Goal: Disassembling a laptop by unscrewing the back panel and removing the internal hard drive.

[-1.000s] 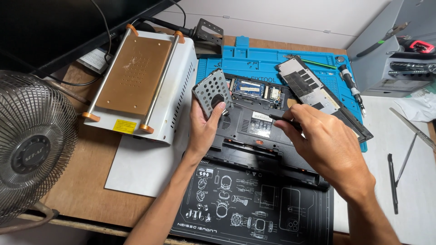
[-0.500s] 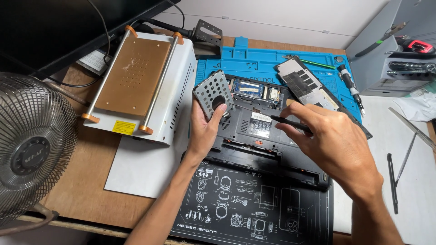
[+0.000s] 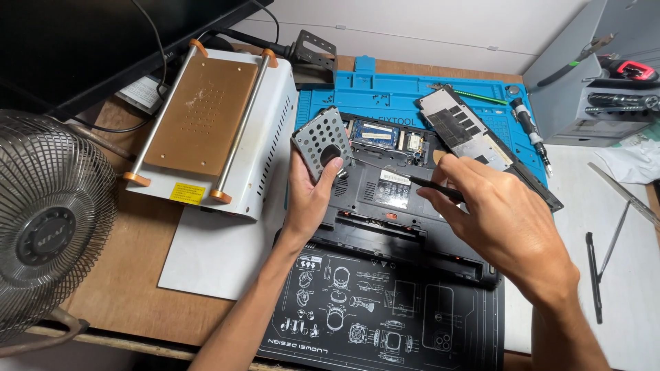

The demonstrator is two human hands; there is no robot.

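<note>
Both hands are gripping: the left hand (image 3: 311, 196) is pinching a thin, stiff, light perforated metal plate (image 3: 321, 143) by its lower edge above the open laptop (image 3: 405, 206) mid-bench, while the right hand (image 3: 495, 220) is holding a slim black tool (image 3: 430, 188).

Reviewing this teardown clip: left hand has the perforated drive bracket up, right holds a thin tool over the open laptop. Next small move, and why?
Probably set the perforated metal bracket down on the blue mat. The left hand holds it tilted up, clear of the open laptop, while the right hand points the thin tool into the bay; freeing that hand would help steady the laptop.
</note>
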